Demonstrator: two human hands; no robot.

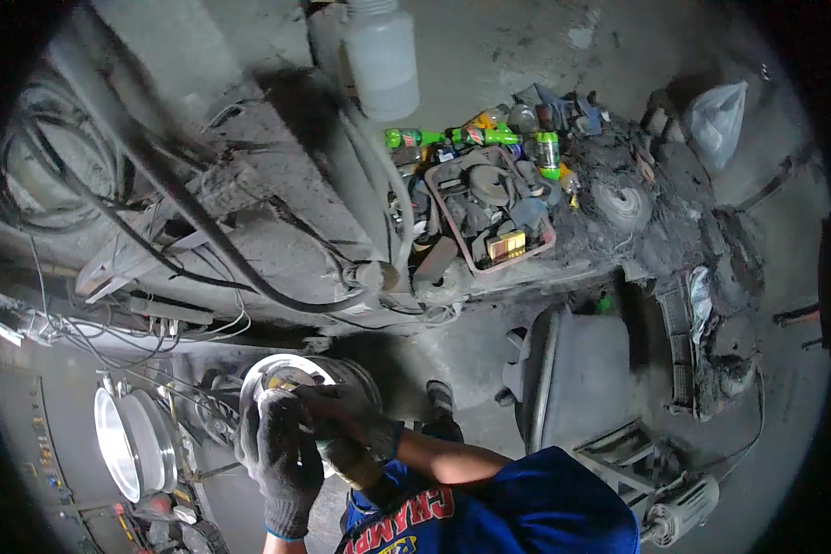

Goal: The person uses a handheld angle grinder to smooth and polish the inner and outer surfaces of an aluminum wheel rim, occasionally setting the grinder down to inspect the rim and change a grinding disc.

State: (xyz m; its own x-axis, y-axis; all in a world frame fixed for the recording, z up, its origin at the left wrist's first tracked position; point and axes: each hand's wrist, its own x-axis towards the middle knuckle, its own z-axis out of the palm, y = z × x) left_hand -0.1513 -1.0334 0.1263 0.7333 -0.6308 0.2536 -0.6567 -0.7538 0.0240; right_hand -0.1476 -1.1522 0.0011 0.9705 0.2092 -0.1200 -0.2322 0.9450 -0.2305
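Note:
Both my hands wear dirty grey work gloves and meet over a silver wheel rim (316,368). My left hand (284,457) is closed at the front of a hand-held tool (353,464), which has a thick cylindrical body that looks like a power tool. Across the tool's body lies my right hand (355,415), its fingers wrapped round it. The back end of the tool points toward my blue shirt. My gloves hide its working end, so I cannot make out whether it touches the rim.
Another silver rim (120,443) stands at the left. Thick hoses (185,198) and thin cables hang above the work. Beyond, a dusty bench carries a pink crate (452,217) of parts, green bottles (485,136) and a white jug (383,65). A grey bin-like object (582,379) and a motor (683,508) stand right.

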